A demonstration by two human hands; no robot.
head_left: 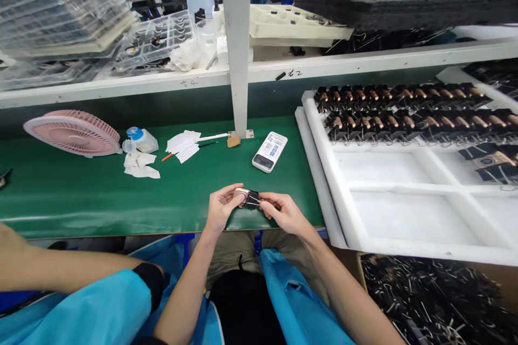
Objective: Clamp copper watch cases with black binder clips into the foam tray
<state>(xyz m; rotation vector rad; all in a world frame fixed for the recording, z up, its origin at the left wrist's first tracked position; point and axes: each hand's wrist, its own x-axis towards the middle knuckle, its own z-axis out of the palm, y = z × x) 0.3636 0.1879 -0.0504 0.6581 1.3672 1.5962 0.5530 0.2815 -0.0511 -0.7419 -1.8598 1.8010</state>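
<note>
Lower middle of the frame, left hand (219, 209) pinches the small pale part (241, 192), right hand (286, 214) grips the black clip (251, 199) by its wires, so keep it square imo.

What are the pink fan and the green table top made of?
The fan looks like matt plastic, with thin moulded ribs all round. The table top seems covered in a smooth rubber or plastic sheet, since it shines near the front edge; I can't tell which.
</note>
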